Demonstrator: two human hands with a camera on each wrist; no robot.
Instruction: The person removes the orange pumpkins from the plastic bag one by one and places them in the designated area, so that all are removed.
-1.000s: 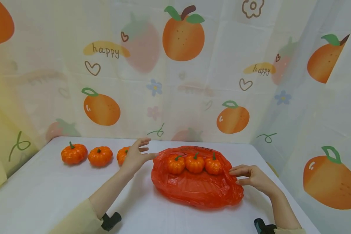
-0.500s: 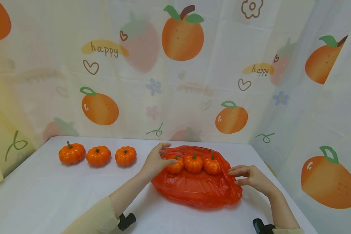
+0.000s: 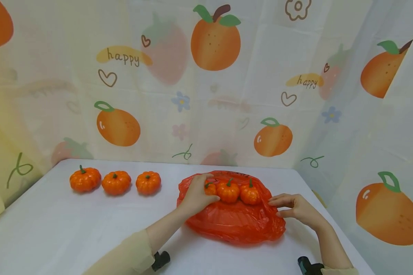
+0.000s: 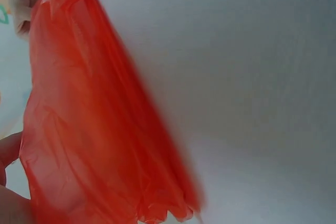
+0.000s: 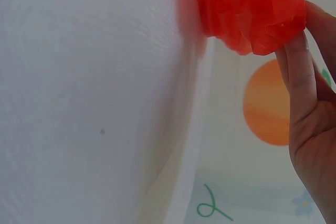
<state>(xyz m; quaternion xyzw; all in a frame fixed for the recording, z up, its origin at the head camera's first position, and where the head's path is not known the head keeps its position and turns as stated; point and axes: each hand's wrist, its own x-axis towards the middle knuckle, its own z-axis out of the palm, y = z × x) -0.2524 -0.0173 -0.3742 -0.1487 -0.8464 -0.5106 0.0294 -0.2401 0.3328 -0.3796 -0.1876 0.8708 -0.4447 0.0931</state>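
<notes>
A red plastic bag (image 3: 235,225) lies on the table with its mouth spread, and three small orange pumpkins show inside. My left hand (image 3: 197,195) is in the bag's mouth around the leftmost pumpkin (image 3: 210,188), thumb in front and fingers behind, covering much of it. Beside that pumpkin sit the middle pumpkin (image 3: 228,191) and the right pumpkin (image 3: 250,194). My right hand (image 3: 299,210) pinches the bag's right edge; the right wrist view shows its fingers on the red plastic (image 5: 257,9). In the left wrist view the bag (image 4: 94,119) hides the pumpkins.
Three more small pumpkins stand in a row at the table's back left: one at the left (image 3: 85,179), one in the middle (image 3: 116,183), one at the right (image 3: 148,183). The white table (image 3: 72,229) meets a fruit-printed curtain (image 3: 199,99) at its back.
My left hand has moved right, from beside the row of pumpkins into the bag's mouth and around the leftmost pumpkin there. The right hand has stayed at the bag's edge.
</notes>
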